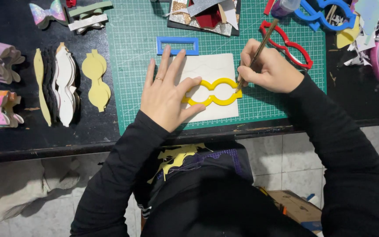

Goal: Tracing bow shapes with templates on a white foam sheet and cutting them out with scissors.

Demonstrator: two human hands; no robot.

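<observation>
Head view, the only cam. Your left hand (168,98) lies flat w/ fingers spread wide, pressing the yellow bow-shaped template (212,92) down onto a white sheet (211,70); thumb and index straddle the template's left lobe. Your right hand (269,69) is closed in a pencil grip around a thin brown-shafted pen (259,52), tip touching the template's right end. Template sits mid-mat on the sheet, which lies on the green cutting mat (132,57), nearer its near edge.

Handling, as a judgement: template looks light, thin and stiff, prob. plastic, and likely to slide on the smooth sheet, so flat pressure over the left lobe and centre bridge suits it better than a pinch. The sheet looks soft and flexible, prob. foam or faux leather; it will shift w/ the template if not pinned.

Around it: blue rectangular frame template (177,45) just beyond your left fingertips; red bow-shaped template (288,44) far right of the pen; blue looped templates (325,13) at the far right corner. Left of the mat, on the black table (5,140): pale yellow cut-outs (96,79), a stack of white, black and tan cut pieces (60,90), finished bows (1,107) near the left edge.

Containers: no proper one on the table. A dark tray-like board (205,28) at the far edge carries glitter and red scraps. An open cardboard box (297,206) sits on the floor lower right, contents unclear.
</observation>
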